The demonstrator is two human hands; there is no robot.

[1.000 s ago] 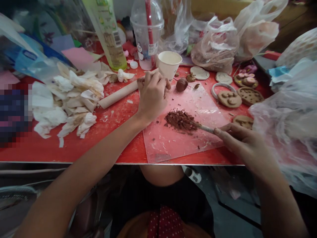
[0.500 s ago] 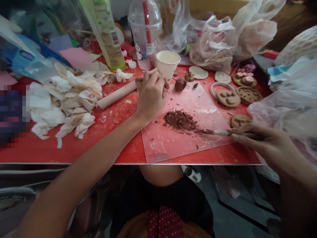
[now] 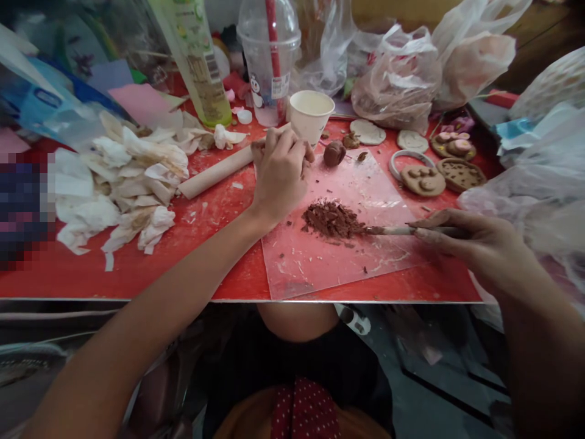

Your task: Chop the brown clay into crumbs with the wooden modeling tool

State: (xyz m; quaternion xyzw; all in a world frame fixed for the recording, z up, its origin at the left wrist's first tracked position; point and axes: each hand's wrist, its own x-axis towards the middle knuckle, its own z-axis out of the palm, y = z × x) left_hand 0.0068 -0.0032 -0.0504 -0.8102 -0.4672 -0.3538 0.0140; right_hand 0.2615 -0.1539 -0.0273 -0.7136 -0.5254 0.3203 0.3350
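Note:
My right hand [image 3: 479, 244] grips a slim clay tool [image 3: 393, 230], its brown-smeared tip at the right edge of a heap of reddish-brown clay crumbs [image 3: 331, 218]. The heap lies on a clear plastic sheet [image 3: 315, 274]. Above the sheet's left edge, my left hand [image 3: 281, 171] is closed with curled fingers; what it holds, if anything, is hidden. It overlaps the end of a pale roller-like tube [image 3: 219, 171] and sits just in front of a white paper cup [image 3: 311, 113]. A brown clay ball [image 3: 334, 153] rests to the right of that hand.
Crumpled tissues [image 3: 123, 177] cover the left of the red table [image 3: 219, 244]. Behind stand a green bottle [image 3: 196, 67] and a plastic cup [image 3: 267, 73] with a red straw. Decorated clay discs [image 3: 423, 181], a ring [image 3: 404, 160] and plastic bags [image 3: 539, 183] crowd the right.
My right hand has shifted slightly upward, bringing the tool's tip up against the heap's edge. The hand now covers a clay disc that showed before. My left hand stays in place.

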